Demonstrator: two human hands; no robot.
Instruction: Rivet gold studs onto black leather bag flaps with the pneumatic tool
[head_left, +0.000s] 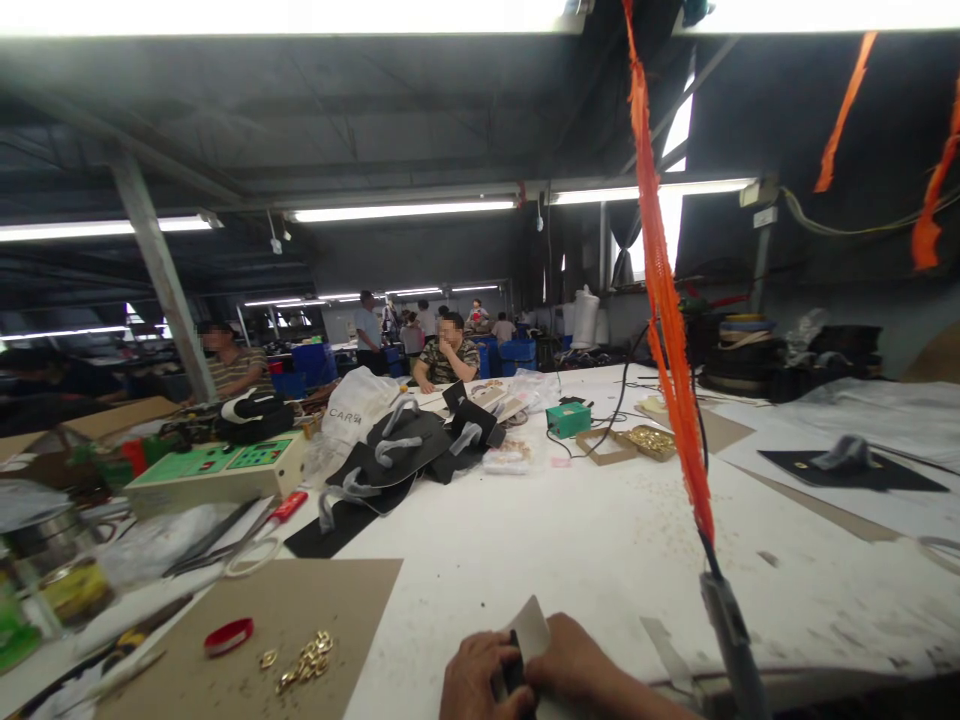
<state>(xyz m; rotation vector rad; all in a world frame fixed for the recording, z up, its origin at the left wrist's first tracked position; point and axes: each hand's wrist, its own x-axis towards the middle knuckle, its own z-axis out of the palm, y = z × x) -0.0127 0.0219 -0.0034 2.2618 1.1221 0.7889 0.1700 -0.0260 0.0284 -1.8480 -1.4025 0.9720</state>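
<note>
At the bottom centre of the head view, my left hand [478, 678] is closed around a small dark piece [514, 664]. My right hand [574, 660] meets it from the right, its fingers pressed together on a pale, thin sheet [531, 628] that stands up between the hands. Both hands are low over the near edge of the white table [465, 540]. Left of them, a small heap of gold metal fittings [306, 660] and a red ring [229, 636] lie on a grey-brown board [360, 600].
An orange strip [667, 290] with a grey tool [731, 640] hangs close on the right. Black pieces with grey straps [405, 440] are piled beyond. A green box [568, 420], a tray of gold parts [651, 441] and a control unit [217, 470] stand farther off; a person [450, 358] sits opposite.
</note>
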